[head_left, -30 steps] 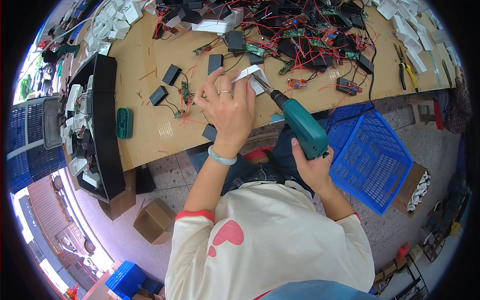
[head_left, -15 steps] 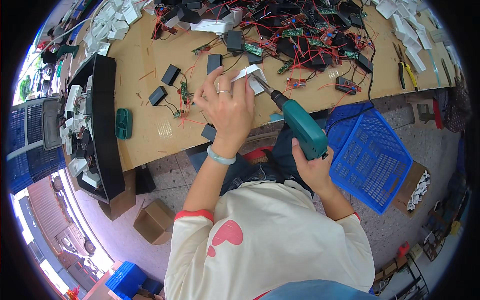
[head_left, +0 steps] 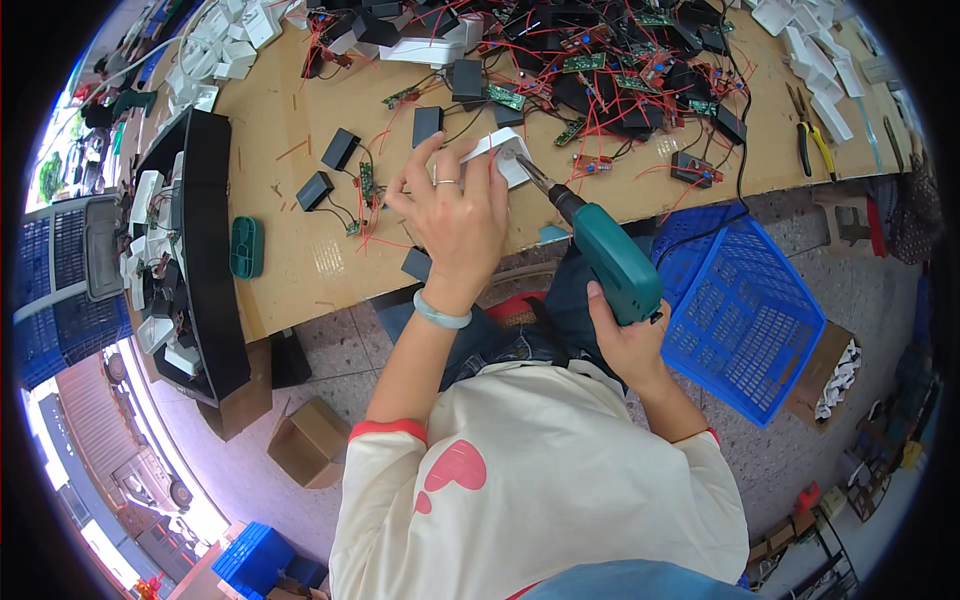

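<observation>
While the right hand (head_left: pixel 632 342) wraps its fingers around a green power tool (head_left: pixel 615 262), the left hand (head_left: pixel 452 215) has its fingertips at a white plastic piece (head_left: pixel 516 173), just past them. The left fingers are a bit apart; I cannot tell if they pinch the piece, because the hand hides that. The tool's metal tip (head_left: pixel 540 180) points at the piece, close to the left fingertips. To the left of those fingers, black boxes (head_left: pixel 340 149) with wires lie on the table (head_left: pixel 290 260). Farther past the fingers is a wire pile (head_left: pixel 605 85). A blue basket (head_left: pixel 755 330) is right of the right fingers.
</observation>
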`<state>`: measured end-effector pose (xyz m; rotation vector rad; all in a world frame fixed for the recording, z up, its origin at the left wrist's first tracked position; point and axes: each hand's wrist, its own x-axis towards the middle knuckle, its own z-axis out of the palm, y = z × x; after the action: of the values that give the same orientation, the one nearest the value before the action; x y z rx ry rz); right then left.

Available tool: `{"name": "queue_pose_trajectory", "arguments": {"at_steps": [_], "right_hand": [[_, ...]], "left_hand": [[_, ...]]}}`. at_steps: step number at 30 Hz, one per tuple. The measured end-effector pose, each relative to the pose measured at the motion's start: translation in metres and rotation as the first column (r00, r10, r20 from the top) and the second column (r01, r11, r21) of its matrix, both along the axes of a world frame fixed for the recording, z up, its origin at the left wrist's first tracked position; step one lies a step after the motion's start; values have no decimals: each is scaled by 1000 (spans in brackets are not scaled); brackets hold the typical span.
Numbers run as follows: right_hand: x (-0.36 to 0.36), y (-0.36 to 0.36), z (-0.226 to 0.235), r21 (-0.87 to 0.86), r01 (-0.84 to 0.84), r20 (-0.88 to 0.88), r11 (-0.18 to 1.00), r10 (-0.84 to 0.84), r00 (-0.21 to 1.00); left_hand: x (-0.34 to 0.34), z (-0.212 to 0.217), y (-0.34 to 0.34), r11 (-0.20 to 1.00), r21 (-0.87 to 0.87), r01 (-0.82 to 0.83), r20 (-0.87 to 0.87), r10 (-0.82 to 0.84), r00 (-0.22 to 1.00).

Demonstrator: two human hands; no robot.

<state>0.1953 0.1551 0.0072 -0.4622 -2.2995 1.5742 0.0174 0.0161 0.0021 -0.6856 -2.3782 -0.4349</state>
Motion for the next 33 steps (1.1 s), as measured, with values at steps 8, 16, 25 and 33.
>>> {"name": "queue_pose_trajectory", "arguments": {"at_steps": [8,16,25,33], "right_hand": [[8,0,-3,-15,18,-94,1000,-20,995],[14,1,5,-63,21,-70,998,-26,997],[25,0,5,-124,85,-25,989,-88,996],[29,0,9,-126,82,11,989,-81,997]], "left_hand": [[1,1,1,1000,-2,-4,0,4,1000],[2,2,1,1000,-15,-2,0,2,1000],[14,15,-1,999,49,5,37,-7,999],[16,18,-11,967,225,117,51,-132,990]]}}
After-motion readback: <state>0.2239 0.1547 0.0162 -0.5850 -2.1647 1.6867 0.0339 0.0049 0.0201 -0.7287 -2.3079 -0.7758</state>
